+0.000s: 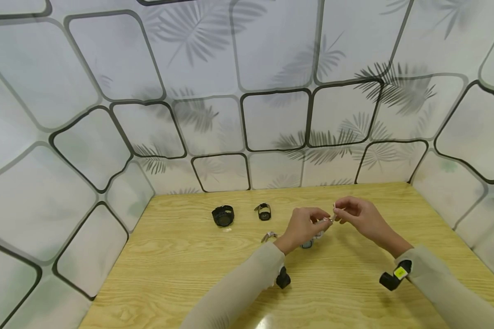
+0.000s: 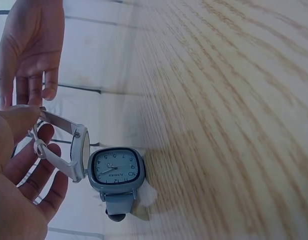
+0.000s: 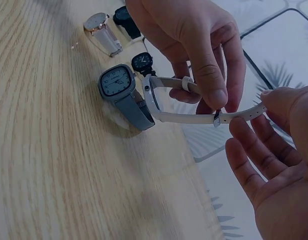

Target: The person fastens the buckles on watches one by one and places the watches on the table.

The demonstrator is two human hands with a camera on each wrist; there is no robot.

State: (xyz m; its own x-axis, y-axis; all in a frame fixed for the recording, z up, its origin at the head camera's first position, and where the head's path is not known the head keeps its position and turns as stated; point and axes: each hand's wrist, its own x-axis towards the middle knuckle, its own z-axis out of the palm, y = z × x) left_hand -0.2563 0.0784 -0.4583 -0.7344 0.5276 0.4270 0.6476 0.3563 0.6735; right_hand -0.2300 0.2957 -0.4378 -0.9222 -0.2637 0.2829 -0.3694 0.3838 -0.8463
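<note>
Both hands hold a white wristwatch [image 3: 186,118] above the table, its strap bent into a loop. My left hand [image 1: 305,226] pinches the strap at the buckle [image 3: 217,118]. With thumb and fingers, my right hand [image 1: 363,219] pinches the strap's free end [image 3: 257,111], which runs through the buckle. In the left wrist view the white watch's case [image 2: 80,152] is seen from the side. Just beyond it a blue-grey square watch [image 2: 116,170] rests on the table, its face showing, partly hidden by the left hand in the head view.
Behind stand a large black watch [image 1: 223,215] and a small black watch [image 1: 264,212]. A watch with a rose-gold case and pale strap [image 3: 103,34] lies left of the hands. Patterned fabric walls [image 1: 276,119] enclose the wooden table [image 1: 181,265] at the back and sides.
</note>
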